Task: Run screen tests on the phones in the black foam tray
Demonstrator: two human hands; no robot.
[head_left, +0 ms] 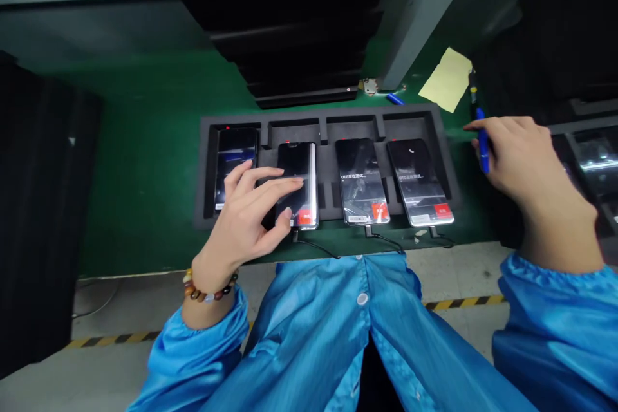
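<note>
While four phones [360,181] fill one tray [205,167]: left hand [251,212] spread wide on the second, right hand [519,154] around one blue pen [483,141].

A bright blue smock [338,335] of smooth, slightly glossy cloth is worn, closed down the front by round snap buttons [362,299] in the same blue. Both sleeves are gathered into elastic, ruffled cuffs at the wrists. On the left wrist a bracelet [208,291] of round beads in brown, amber and pale tones is worn.
</note>
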